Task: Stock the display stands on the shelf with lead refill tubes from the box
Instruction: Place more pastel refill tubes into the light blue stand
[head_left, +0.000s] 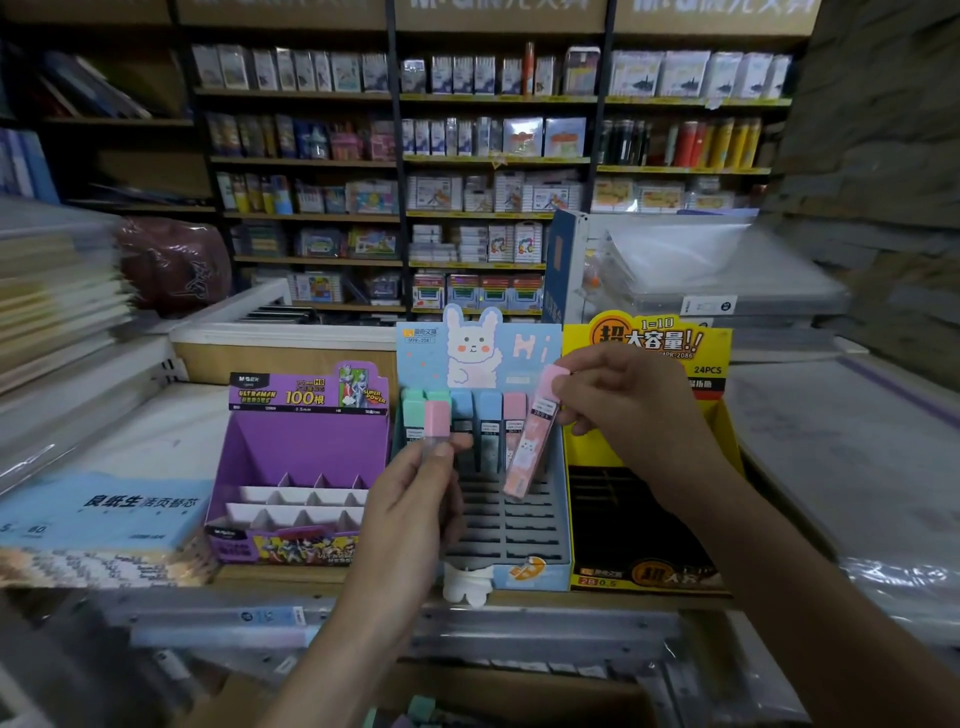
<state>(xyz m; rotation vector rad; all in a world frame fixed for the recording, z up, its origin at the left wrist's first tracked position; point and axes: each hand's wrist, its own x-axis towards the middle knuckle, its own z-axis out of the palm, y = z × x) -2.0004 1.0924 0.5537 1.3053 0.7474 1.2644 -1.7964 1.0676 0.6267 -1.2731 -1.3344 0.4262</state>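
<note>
Stationery-shop shelf (156, 431), blue bunny-printed card display stand (519, 525); right hand (628, 410) pinching pink-capped lead refill tube (532, 447), tilted to meet an empty slot; left hand (410, 499) gripping second pink-capped tube (436, 421) upright, seemingly queued; cardboard box (519, 691) below.

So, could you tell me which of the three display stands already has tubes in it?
The blue bunny stand in the middle: tubes line its back row, while the purple stand and yellow stand show none.

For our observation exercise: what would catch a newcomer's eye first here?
At centre, the left hand pinches a pink-capped tube and the right hand a tilted pink tube, over the blue rabbit stand. A purple stand sits left of it, a yellow stand right of it.
</note>
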